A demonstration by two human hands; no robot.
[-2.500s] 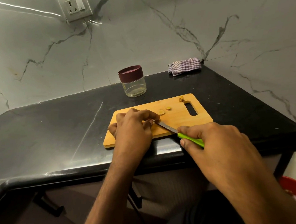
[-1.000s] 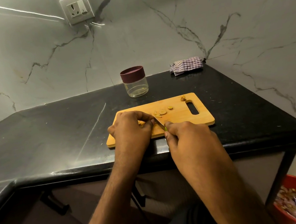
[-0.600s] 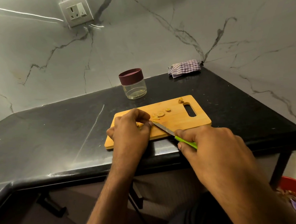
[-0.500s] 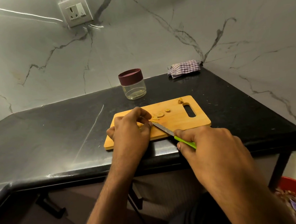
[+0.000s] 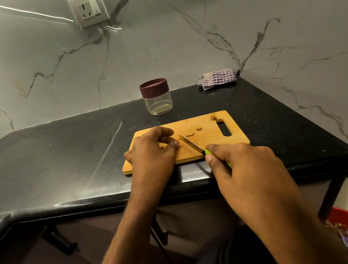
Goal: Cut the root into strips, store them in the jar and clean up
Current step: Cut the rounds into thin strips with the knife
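Our left hand point(image 5: 153, 152) pinched the small brown root piece point(image 5: 163, 146); right hand point(image 5: 243, 164) gripped the green-handled steel knife point(image 5: 191, 144). Risk we saw: blade nicking fingertips point(image 5: 176, 143), stub too short.

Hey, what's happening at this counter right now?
A person is cutting up a root on a wooden cutting board set on a black counter. The left hand pinches the root piece down on the board, while the right hand holds a green-handled knife, its blade beside that piece. A few cut slices lie further back. The jar behind the board has its lid on.
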